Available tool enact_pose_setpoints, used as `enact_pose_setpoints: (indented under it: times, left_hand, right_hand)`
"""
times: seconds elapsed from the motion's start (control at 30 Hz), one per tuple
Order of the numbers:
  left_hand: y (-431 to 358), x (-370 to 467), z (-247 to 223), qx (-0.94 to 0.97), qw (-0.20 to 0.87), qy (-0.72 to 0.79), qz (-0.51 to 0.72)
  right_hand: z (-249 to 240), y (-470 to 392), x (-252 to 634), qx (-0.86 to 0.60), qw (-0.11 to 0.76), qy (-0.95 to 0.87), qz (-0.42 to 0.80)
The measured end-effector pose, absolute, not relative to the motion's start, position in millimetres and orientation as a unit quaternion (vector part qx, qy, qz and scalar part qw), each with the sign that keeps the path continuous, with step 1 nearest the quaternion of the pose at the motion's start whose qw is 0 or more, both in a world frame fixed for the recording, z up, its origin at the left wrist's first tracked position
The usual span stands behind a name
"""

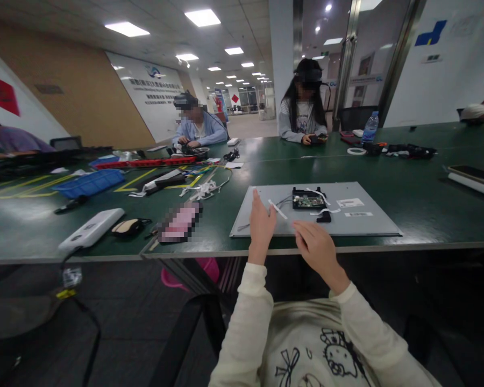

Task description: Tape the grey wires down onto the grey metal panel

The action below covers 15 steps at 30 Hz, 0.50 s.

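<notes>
A flat grey panel lies on the table's near edge in front of me. On it sit a black-framed circuit board, thin grey cables and white tape strips. My left hand is over the panel's left part, fingers stretched upward and thumb apart. A white strip shows just right of its thumb; whether they touch is unclear. Over the front edge, my right hand points left with its fingers pressed together. Anything between those fingertips is hidden. A small black piece lies below the board.
Left of the panel lie a phone, a mouse, a white power strip, a blue tray and tangled white cords. Two people sit across the table, with a water bottle at the back right.
</notes>
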<state>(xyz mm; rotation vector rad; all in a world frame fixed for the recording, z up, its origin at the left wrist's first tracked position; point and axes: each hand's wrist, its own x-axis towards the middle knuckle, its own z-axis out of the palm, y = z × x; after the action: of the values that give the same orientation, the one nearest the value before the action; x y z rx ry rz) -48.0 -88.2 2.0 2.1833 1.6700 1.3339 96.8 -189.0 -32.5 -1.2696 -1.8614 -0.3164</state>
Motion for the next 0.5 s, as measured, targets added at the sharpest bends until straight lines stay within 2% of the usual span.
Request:
enact_pose_setpoints:
  times: [0.1, 0.5]
  left_hand:
    - [-92.8, -50.4, 1.4, 0.696, 0.054, 0.542, 0.468]
    - [-96.6, -49.9, 2.6, 0.758, -0.009, 0.567, 0.321]
  right_hand:
    - [-48.6, -204.2, 86.4, -0.504, 0.442, -0.727, -0.145]
    - [-55.1, -214.1, 89.8, -0.494, 0.384, -0.765, -0.153]
